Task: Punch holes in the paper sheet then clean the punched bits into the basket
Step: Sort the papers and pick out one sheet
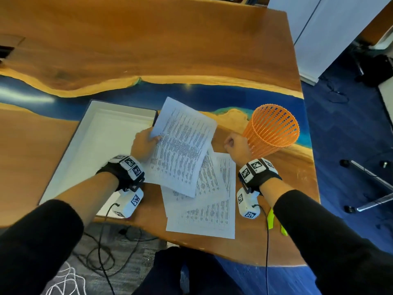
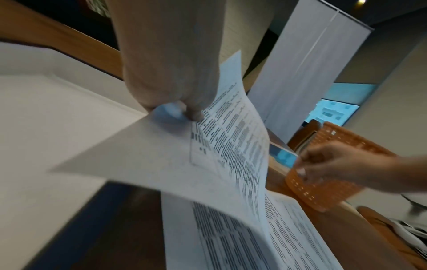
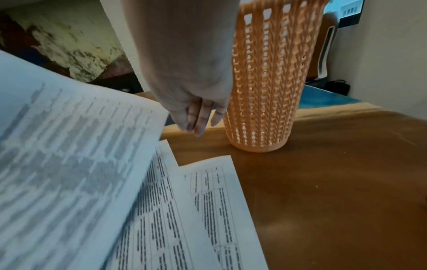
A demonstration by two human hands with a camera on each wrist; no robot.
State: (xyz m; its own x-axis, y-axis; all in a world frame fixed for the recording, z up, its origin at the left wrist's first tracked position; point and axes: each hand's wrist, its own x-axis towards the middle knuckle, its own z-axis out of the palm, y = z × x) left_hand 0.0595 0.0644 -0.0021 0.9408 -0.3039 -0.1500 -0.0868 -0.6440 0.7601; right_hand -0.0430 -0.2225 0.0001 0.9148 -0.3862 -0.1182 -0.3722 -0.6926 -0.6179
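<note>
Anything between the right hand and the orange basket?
Nothing visible. The right hand hangs just left of the orange basket, only bare table between them. The sheet the left hand holds lifted is off to the other side.

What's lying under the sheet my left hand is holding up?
Under the lifted sheet, pinched by the left hand, two more printed sheets lie overlapped on the wooden table. Their upper parts and the table beneath are covered, so no hole punch shows.

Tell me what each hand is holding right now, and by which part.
The left hand pinches the top printed sheet at its upper left edge, lifting it. The right hand beside the orange basket holds nothing visible.
</note>
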